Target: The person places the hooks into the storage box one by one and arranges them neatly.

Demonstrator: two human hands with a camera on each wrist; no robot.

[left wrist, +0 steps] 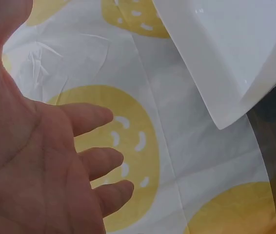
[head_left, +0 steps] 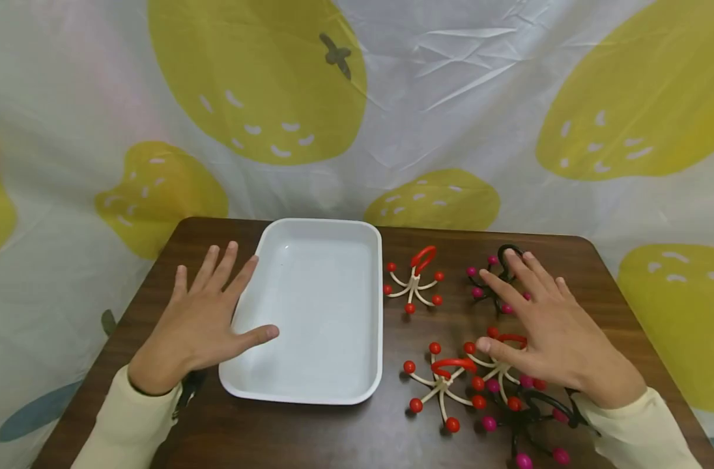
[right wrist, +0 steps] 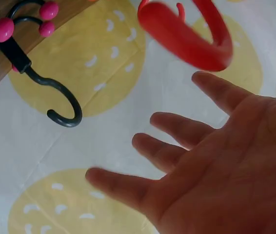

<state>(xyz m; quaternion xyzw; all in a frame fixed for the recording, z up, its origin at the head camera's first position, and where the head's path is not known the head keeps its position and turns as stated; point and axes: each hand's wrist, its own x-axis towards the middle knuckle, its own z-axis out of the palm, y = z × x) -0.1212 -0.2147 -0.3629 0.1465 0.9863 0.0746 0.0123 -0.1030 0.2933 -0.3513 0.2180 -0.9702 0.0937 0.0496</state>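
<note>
My left hand, fingers spread and holding nothing, hovers at the left rim of a white rectangular tray. In the left wrist view its palm faces the camera, apart from the tray's corner. On the right, my right hand is spread above several multi-arm hook hangers, partly hiding them. Cream ones with red hooks and balls include a back hanger and a front hanger; a third sits under the thumb. Two are black with pink balls: one behind, one in front.
All this stands on a dark brown wooden table with rounded back corners. Behind it hangs a pale curtain printed with yellow fruit. The tray's inside shows bare white.
</note>
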